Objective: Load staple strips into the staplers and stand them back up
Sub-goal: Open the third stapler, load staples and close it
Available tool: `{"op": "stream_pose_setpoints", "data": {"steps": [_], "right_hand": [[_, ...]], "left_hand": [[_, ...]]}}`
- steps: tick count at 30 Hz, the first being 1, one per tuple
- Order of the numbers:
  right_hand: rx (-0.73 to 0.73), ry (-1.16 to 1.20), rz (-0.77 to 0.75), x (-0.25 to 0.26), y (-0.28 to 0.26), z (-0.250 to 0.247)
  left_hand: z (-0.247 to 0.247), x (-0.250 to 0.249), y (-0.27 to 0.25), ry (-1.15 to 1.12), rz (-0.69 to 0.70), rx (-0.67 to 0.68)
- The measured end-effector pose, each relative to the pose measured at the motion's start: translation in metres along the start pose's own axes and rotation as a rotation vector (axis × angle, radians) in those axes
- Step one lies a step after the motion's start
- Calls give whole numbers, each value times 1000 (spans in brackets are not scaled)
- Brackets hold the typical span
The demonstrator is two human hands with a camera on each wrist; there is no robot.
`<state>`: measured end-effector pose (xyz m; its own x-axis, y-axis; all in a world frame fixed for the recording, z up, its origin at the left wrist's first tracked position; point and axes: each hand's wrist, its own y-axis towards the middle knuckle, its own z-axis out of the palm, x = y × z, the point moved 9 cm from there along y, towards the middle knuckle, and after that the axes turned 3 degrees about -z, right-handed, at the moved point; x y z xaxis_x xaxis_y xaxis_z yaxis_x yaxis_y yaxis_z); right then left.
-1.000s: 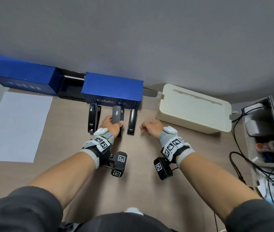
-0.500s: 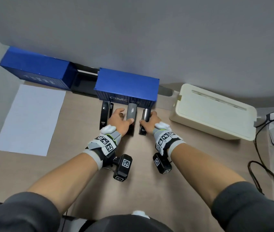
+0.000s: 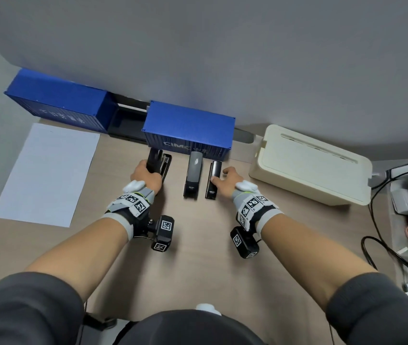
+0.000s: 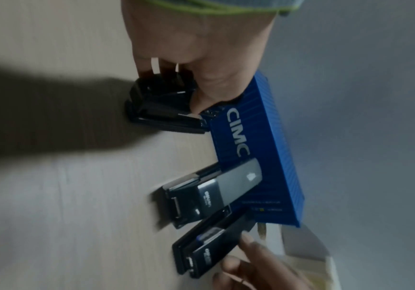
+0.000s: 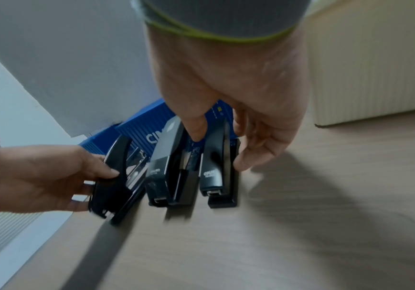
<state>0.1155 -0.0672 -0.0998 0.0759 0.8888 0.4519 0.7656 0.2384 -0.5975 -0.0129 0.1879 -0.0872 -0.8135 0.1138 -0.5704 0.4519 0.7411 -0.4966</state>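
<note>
We see three black staplers in a row on the wooden counter (image 3: 198, 257), just in front of a blue box (image 3: 188, 130) lettered CIMC. The left stapler (image 3: 158, 163) is glossy, with a curved top arm and metal showing along its right side; the middle stapler (image 3: 193, 176) has a grey top; the right stapler (image 3: 213, 179) is slimmer, all black. Each long axis runs away from us toward the box, the printed ends (small white logos) nearest us.

Our left hand (image 3: 145, 178) curls round the left stapler, thumb and fingers clasping its top arm. Our right hand (image 3: 225, 181) lies at the right stapler, thumb on its top, fingers loosely bent along its right side; whether they truly grip it, we cannot tell.

Half a second ago the left hand was at the middle stapler and the right was on the right stapler's far end; now the left has moved over to the left stapler, and the middle one stands free.

To the left lies a paper sheet (image 3: 46, 170); to the right, a cream box (image 3: 310, 168).
</note>
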Motion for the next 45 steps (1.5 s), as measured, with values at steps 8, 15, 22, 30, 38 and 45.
{"op": "stream_pose_setpoints", "data": {"steps": [8, 15, 22, 30, 38, 45], "right_hand": [[-40, 211, -168, 20, -30, -11], [198, 429, -372, 49, -88, 2], [262, 569, -409, 14, -119, -7], [230, 695, -405, -16, -140, -17], [123, 655, -372, -34, -149, -27], [33, 678, -390, -37, -149, -32]], "left_hand": [[-30, -4, -39, -267, 96, 22], [-3, -39, -102, -264, 277, 278], [30, -39, -149, -351, 269, 465], [52, -38, -173, -395, 227, 577], [52, -45, -188, -328, 305, 577], [50, -44, -195, -316, 311, 569]]}}
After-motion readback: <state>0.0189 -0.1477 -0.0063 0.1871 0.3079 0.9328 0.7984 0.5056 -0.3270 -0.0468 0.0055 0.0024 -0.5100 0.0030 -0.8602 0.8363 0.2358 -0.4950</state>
